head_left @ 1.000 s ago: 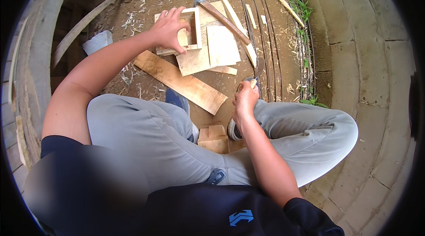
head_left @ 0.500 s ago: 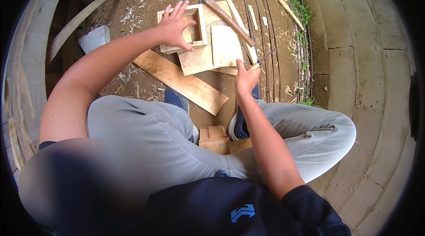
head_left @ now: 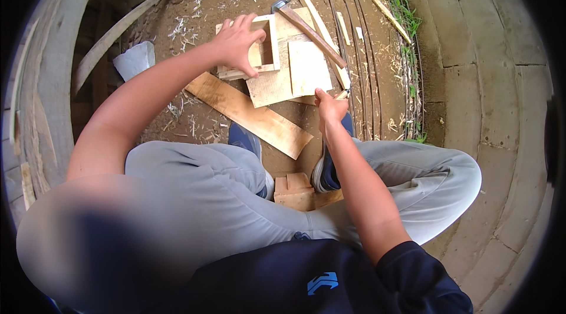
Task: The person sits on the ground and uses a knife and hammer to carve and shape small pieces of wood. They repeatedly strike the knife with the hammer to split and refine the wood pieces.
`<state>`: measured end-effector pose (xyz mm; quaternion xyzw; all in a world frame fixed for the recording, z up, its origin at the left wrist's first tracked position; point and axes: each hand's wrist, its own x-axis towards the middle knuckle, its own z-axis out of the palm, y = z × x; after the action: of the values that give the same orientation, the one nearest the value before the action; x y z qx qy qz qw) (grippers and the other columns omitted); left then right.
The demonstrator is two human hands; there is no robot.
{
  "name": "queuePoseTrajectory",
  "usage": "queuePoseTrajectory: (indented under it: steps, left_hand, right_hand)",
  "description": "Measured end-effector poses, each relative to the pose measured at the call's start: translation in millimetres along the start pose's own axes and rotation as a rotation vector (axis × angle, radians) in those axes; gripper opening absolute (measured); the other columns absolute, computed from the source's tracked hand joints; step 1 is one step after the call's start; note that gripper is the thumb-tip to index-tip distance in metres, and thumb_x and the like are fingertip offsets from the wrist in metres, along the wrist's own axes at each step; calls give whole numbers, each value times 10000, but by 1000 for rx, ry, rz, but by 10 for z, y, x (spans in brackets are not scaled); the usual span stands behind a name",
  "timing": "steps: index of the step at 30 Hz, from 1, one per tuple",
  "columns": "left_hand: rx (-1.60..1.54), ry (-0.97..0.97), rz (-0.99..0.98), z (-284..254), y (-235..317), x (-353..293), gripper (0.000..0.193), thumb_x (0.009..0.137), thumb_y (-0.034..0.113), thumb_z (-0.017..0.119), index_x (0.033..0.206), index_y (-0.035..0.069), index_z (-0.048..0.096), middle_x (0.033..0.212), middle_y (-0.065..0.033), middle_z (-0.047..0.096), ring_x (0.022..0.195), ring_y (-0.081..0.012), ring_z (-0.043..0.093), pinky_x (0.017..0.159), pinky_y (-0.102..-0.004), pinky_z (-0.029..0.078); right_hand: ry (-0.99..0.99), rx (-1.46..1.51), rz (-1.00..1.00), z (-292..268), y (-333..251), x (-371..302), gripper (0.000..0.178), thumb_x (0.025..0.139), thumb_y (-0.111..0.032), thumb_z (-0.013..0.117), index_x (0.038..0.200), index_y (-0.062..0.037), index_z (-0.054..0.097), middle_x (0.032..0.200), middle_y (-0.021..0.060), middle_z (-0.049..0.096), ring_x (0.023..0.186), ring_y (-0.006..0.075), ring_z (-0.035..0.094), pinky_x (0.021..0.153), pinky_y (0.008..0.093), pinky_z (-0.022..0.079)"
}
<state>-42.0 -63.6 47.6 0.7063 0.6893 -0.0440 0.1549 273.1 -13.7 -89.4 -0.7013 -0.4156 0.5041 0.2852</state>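
Observation:
My left hand (head_left: 237,46) spans the left part of a small open-topped wooden box (head_left: 270,43), fingers curled over its far rim and thumb at its near side. The hand covers part of the box. Closed in my right hand (head_left: 331,112) is a thin tool with a pale handle (head_left: 341,95); its kind does not show. This hand is by the near right corner of a pale square board (head_left: 309,69), which lies on a larger board (head_left: 268,90). A hammer (head_left: 312,34) with a wooden handle rests across the boards' right side, its metal head at the far end.
A long brown plank (head_left: 253,113) lies nearer my feet, with small wood blocks (head_left: 293,191) between them. One narrow strip (head_left: 306,5) is beside the hammer. Dark cables (head_left: 359,55) cross the dirt. A white lump (head_left: 134,60) is at left, paving (head_left: 489,90) at right.
The fingers of my left hand have drawn in over the box. My right hand has turned slightly, and less of its tool shows. The whole view has shifted a little.

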Motion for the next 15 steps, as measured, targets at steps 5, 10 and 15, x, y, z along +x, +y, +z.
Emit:
queuePoseTrajectory:
  steps: [5,10,15]
  left_hand:
    - [-35,-1,-86,130,28,-403,919,525,557,866,1279,153,530,1570,-290,273,1465,-482,273,1140,-645,279]
    - [-42,189,-188,434,-124,-733,975,544,517,914,1326,150,463,1557,-274,268,1464,-485,265,1160,-615,282]
    - [-176,114,-528,625,-332,-871,1072,589,619,887,1399,133,381,1516,-250,270,1430,-455,302,1139,-595,314]
  right_hand:
    - [58,65,32,72,-198,-205,369,823,13,823,965,3,482,834,91,671,669,158,678,565,268,554]
    - [63,149,51,148,-312,-357,469,807,44,825,1015,-19,409,856,79,623,648,169,662,557,298,572]
    - [80,176,49,158,-302,-352,503,771,3,857,1048,-21,438,847,81,622,662,153,622,582,322,522]
